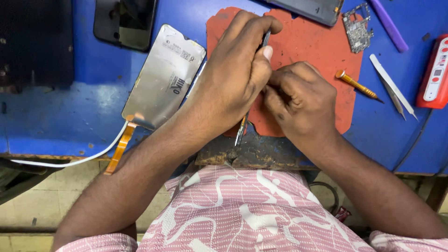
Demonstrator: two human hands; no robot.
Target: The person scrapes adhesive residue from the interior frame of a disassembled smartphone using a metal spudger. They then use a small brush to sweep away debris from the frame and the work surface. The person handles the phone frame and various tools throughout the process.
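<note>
Your 2 hands meet over the red mat [317, 56], working a thin metal tool [243, 126].

Your left hand [233, 77] is closed around the thin metal tool, which slants down off the mat's near edge. Your right hand [301, 95] is curled tight on the mat, touching the left; what it pinches is hidden. Left of the mat lies a silver screen panel [163, 77] with an orange ribbon; right of the mat sit an orange-handled screwdriver [357, 85] and white tweezers [392, 86]. No containers show.
</note>
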